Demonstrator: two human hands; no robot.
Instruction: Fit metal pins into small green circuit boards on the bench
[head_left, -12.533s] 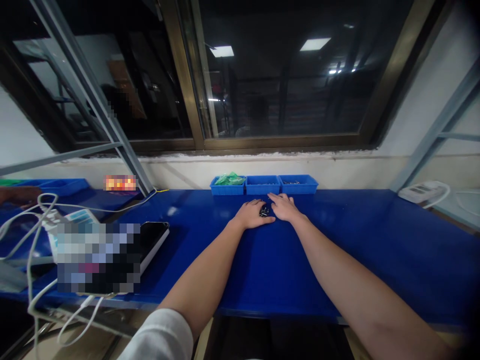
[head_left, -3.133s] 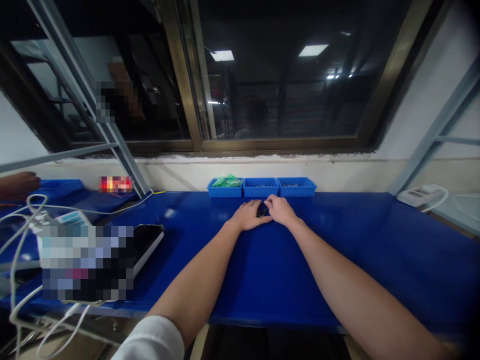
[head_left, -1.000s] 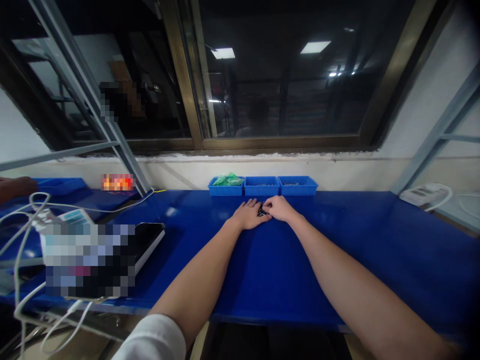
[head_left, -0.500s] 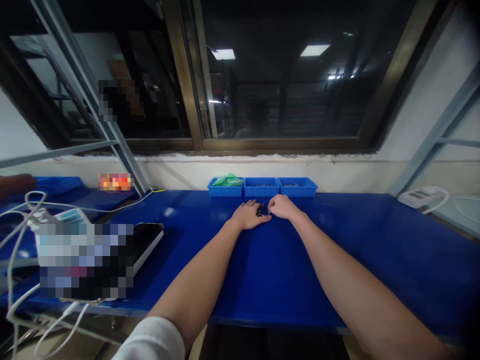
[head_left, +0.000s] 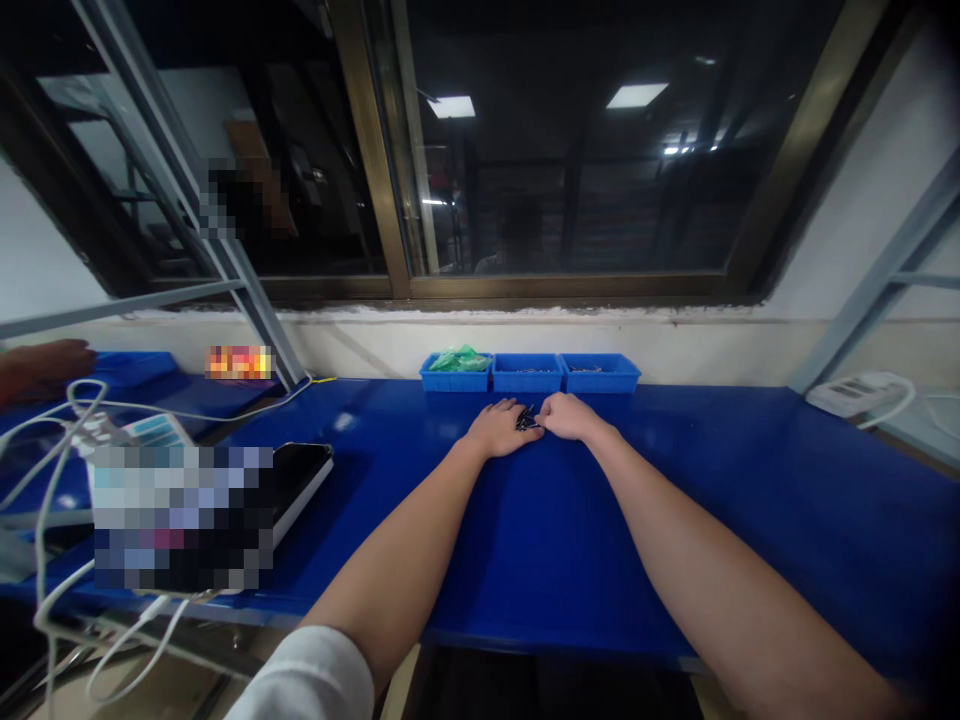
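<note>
On the blue table (head_left: 540, 540), a small pile of dark and silvery pieces, like screws (head_left: 527, 420), lies between my two hands. My left hand (head_left: 499, 430) rests flat on the tabletop at the pile's left, its fingers stretched out and its thumb spread along the near side. At the right edge of the pile, my right hand (head_left: 571, 416) has its fingers curled into a pinch. Whatever those fingertips hold is too small and hidden to make out.
Behind my hands stand three blue bins: one with green plastic (head_left: 456, 372), a middle bin (head_left: 526, 384) and a right bin (head_left: 600, 382) with small metal pieces. A phone-like device (head_left: 304, 470) and white cables lie left. Another person's hand (head_left: 52, 362) is far left.
Much earlier my right hand's fingers were stretched out; now they pinch. Since half a second ago it has moved slightly back toward the pile. My left hand stays put beside it.
</note>
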